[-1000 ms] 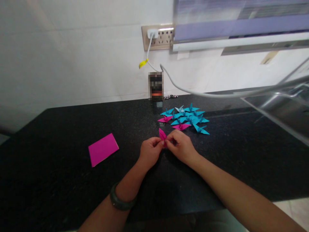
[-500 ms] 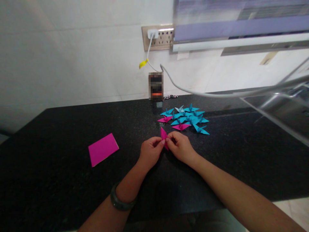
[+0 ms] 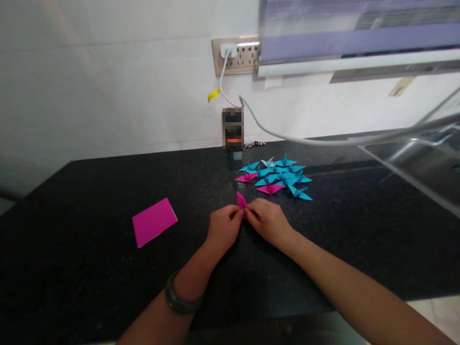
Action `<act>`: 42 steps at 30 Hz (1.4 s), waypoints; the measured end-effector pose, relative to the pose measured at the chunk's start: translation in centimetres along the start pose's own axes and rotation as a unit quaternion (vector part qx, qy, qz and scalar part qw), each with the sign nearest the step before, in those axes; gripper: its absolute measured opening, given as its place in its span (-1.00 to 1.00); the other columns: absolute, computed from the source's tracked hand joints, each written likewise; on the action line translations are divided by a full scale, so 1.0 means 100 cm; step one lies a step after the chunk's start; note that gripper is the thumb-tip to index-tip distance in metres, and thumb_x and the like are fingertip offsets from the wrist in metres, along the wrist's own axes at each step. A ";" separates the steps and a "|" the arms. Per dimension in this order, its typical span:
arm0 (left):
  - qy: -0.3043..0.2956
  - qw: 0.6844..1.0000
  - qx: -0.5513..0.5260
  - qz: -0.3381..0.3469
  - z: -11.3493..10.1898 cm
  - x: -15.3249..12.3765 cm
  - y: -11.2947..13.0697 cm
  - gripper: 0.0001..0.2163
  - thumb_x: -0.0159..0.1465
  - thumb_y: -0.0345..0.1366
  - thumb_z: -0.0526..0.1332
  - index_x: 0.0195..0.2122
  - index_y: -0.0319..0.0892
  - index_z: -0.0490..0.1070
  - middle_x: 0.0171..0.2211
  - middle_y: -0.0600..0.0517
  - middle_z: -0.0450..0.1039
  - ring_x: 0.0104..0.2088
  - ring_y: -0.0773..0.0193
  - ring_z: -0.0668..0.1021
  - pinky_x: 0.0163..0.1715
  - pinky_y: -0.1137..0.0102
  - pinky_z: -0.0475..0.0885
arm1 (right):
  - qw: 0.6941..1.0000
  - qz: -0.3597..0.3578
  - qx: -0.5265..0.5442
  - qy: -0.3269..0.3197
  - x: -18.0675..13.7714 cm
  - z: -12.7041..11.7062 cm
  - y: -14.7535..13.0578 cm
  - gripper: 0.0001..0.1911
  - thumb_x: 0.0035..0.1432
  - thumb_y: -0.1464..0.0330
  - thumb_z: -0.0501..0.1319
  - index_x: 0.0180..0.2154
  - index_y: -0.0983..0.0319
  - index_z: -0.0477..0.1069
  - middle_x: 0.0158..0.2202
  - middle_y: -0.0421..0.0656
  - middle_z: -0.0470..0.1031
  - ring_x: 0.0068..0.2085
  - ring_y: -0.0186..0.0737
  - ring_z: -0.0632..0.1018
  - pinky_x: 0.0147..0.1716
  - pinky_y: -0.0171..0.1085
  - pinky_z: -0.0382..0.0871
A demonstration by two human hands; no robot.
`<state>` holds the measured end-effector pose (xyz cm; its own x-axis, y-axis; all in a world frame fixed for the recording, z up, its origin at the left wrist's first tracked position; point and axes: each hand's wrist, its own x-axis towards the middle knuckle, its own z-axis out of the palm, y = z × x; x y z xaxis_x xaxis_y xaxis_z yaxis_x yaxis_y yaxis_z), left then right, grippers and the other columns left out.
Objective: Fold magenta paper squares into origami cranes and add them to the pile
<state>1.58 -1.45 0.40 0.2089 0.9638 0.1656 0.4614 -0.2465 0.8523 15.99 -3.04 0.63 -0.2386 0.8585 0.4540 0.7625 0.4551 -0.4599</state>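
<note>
Both my hands meet over the black counter (image 3: 89, 287) and pinch one small folded pink paper piece (image 3: 241, 200). My left hand (image 3: 223, 227), with a dark bracelet on its wrist, grips it from the left. My right hand (image 3: 269, 220) grips it from the right. Only the piece's pointed top shows above my fingers. Just beyond lies a pile of folded paper cranes (image 3: 278, 178), mostly blue with two pink ones. A stack of pink paper squares (image 3: 154, 222) lies flat to the left.
A small dark device (image 3: 233, 129) stands against the white wall behind the cranes. A white cable (image 3: 273, 132) runs from the wall socket (image 3: 237, 55) to the right. A metal sink edge (image 3: 413, 172) slants at the far right.
The pink piece has sunk lower between my fingers, so less of it shows. My hands have stayed in the same spot.
</note>
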 end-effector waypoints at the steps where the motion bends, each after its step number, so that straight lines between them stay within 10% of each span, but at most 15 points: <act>1: -0.004 1.000 0.006 0.011 0.000 0.000 -0.001 -0.83 0.13 -0.29 0.11 -0.45 -0.16 0.49 -0.51 0.03 0.49 -0.48 0.28 0.47 -0.44 0.42 0.28 | 1.000 0.000 -0.004 -0.001 0.000 0.000 0.000 -0.82 0.11 0.45 0.06 -0.43 0.26 0.42 -0.44 -0.09 0.45 -0.39 -0.28 0.44 -0.37 -0.33 0.29; 24: -0.045 0.981 0.164 0.097 -0.004 0.000 0.002 -0.78 0.22 -0.36 -0.01 -0.42 -0.18 0.43 -0.42 -0.02 0.48 -0.38 0.25 0.49 -0.35 0.41 0.30 | 0.997 0.063 0.032 0.013 0.001 0.001 -0.001 -0.91 0.00 0.45 0.14 -0.48 0.27 0.41 -0.53 -0.16 0.41 -0.49 -0.32 0.42 -0.48 -0.36 0.23; 42: -0.029 0.993 0.112 0.031 -0.002 0.000 0.003 -0.80 0.21 -0.28 0.03 -0.40 -0.20 0.41 -0.47 0.03 0.45 -0.44 0.31 0.46 -0.43 0.45 0.27 | 0.997 0.051 0.050 0.014 0.001 0.001 0.000 -0.91 0.01 0.44 0.15 -0.46 0.29 0.43 -0.54 -0.17 0.42 -0.50 -0.35 0.40 -0.49 -0.39 0.23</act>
<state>1.54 -1.47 0.81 0.2904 0.9398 0.1802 0.6250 -0.3289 0.7080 15.89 -2.89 0.57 -0.1453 0.8955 0.4206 0.7175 0.3881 -0.5784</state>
